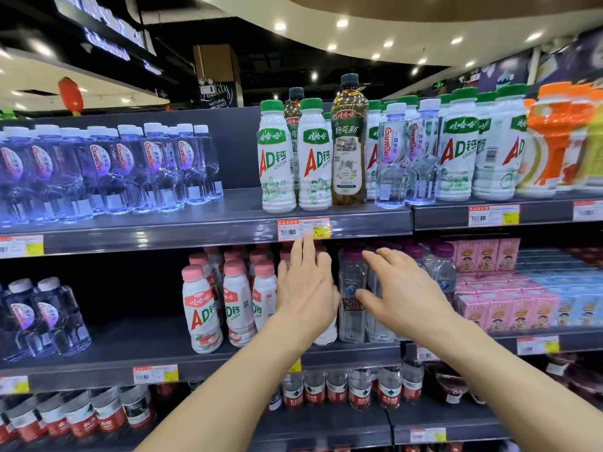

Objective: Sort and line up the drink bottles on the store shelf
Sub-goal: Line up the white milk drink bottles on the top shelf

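On the top shelf (pixel 208 231) stand white green-capped AD bottles (pixel 277 158), a dark brown bottle (pixel 348 141) and a second brown one (pixel 294 109) behind, plus two clear Ganten water bottles (pixel 391 154) mixed among them. A block of clear Ganten bottles (pixel 107 168) stands at the left. On the middle shelf are pink-capped AD bottles (pixel 200 308) and clear purple-capped soda water bottles (pixel 352 298). My left hand (pixel 306 288) and my right hand (pixel 401 295) are raised in front of the middle shelf, fingers spread, holding nothing.
Orange-capped bottles (pixel 554 132) stand at the top right. Pink and blue drink cartons (pixel 509 308) fill the middle shelf's right. Two Ganten bottles (pixel 42 314) sit at the middle left. Red-labelled water bottles (pixel 359 389) line the bottom shelf. Price tags (pixel 303 228) run along the shelf edges.
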